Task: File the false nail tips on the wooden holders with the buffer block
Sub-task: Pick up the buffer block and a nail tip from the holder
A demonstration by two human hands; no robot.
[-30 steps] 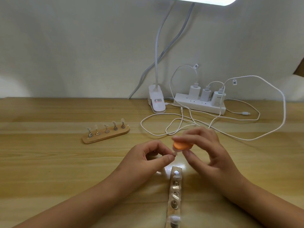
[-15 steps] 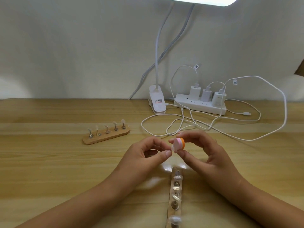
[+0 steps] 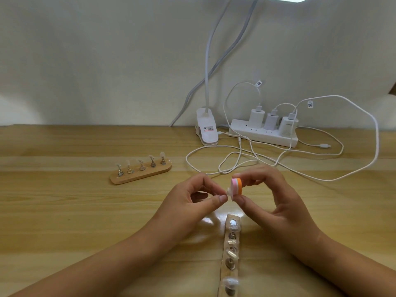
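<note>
My right hand [image 3: 272, 202] pinches a small pink, white and orange buffer block [image 3: 237, 186] between thumb and fingers above the table. My left hand [image 3: 190, 202] pinches a clear false nail tip [image 3: 229, 192] between thumb and forefinger, and the tip touches the block's pink face. Below my hands a wooden holder [image 3: 231, 254] runs toward me, with metal pegs and clear nail tips on it. A second wooden holder [image 3: 140, 173] with several upright nail tips lies to the left.
A white clip lamp base [image 3: 206, 130] and a white power strip [image 3: 264, 133] with three chargers stand by the wall. White cables [image 3: 246, 159] loop over the wooden table [image 3: 64, 211] just behind my hands.
My right hand has turned the buffer block from flat with its orange side showing to edge-on, its pink face toward the nail tip. Both hands rose slightly away from the near holder.
</note>
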